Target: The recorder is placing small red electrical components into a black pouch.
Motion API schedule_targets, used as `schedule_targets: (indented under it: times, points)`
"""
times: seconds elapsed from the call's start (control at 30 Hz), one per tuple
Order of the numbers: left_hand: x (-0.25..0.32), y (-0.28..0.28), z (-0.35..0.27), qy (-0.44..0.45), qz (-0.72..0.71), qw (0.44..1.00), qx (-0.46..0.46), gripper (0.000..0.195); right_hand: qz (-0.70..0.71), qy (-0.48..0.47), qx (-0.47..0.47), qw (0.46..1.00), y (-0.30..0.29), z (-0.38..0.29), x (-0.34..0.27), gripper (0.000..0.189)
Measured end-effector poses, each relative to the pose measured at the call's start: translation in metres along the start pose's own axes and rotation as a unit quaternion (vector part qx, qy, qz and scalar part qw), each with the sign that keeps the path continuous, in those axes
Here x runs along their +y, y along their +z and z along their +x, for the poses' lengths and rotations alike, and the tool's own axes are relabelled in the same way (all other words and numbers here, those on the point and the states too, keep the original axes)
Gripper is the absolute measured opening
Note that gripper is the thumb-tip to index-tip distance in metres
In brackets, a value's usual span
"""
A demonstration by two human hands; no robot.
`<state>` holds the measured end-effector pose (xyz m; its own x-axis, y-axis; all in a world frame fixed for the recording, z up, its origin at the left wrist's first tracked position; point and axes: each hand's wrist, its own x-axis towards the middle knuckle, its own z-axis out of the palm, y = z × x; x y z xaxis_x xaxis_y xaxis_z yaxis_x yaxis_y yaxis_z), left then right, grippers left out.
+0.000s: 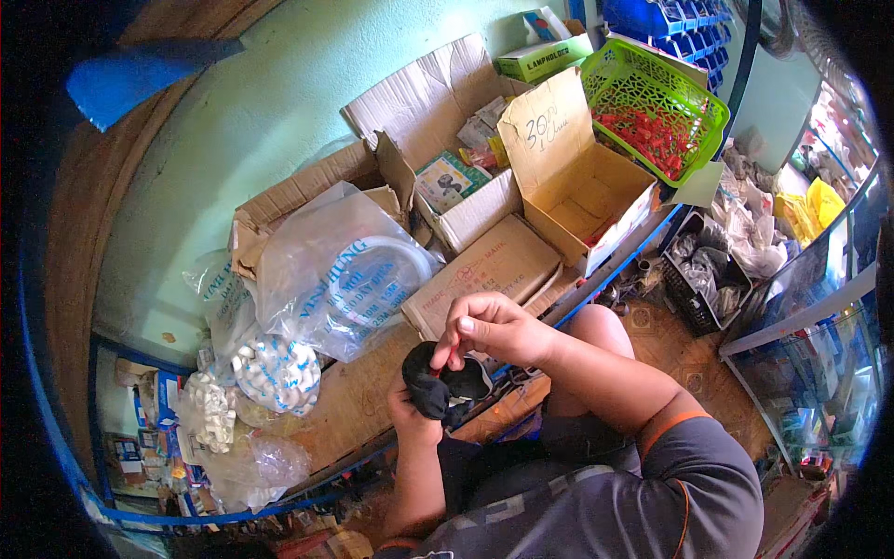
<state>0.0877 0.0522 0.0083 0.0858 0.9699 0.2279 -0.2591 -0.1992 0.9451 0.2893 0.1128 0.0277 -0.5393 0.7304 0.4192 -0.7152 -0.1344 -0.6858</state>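
My left hand (413,412) is closed around a bunched black item (426,384), which looks like soft cloth or a pouch. My right hand (496,328) is above it, thumb and fingers pinching a small red piece (452,355). The red piece's lower end reaches the black item; whether it goes inside, I cannot tell. Just beyond my hands lies a closed cardboard box (482,272) with red print. A printed clear plastic bag (349,272) holding a white ring-shaped coil rests to the left.
A green plastic basket (723,133) of small red parts stands at the far right. Closer are an open cardboard box (559,202) and another with packets (482,209). Bags of white pieces (276,374) lie left on the wooden bench (356,412). A black crate (698,307) sits on the floor.
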Motion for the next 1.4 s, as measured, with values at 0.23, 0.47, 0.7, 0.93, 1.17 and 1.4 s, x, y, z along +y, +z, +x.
schedule_targets:
  times: [0.23, 0.47, 0.7, 0.93, 1.17, 1.4]
  points:
    - [0.001, 0.001, -0.009, -0.020, -0.024, 0.999, 0.032, 0.033, 0.001, -0.019, -0.006, 1.000, 0.003, 0.000, -0.003, 0.028]
    - [-0.002, 0.001, -0.014, -0.008, 0.034, 0.995, 0.095, 0.022, -0.382, -0.014, -0.067, 0.922, 0.009, -0.006, -0.013, 0.025]
    - [-0.005, 0.001, -0.013, -0.018, 0.014, 0.996, 0.085, 0.024, -0.488, -0.007, -0.087, 0.868, 0.014, -0.007, -0.010, 0.026]
    - [-0.005, 0.001, -0.014, 0.056, 0.228, 0.970, 0.068, 0.032, -0.514, -0.002, -0.092, 0.853, 0.020, -0.009, -0.010, 0.026]
    - [0.001, 0.011, -0.014, 0.040, 0.128, 0.991, 0.015, 0.037, -0.528, -0.011, -0.098, 0.843, 0.018, -0.012, -0.009, 0.020]
    - [-0.002, 0.007, -0.016, 0.000, 0.013, 1.000, 0.008, 0.035, -0.533, -0.075, -0.089, 0.838, 0.017, -0.011, -0.006, 0.012]
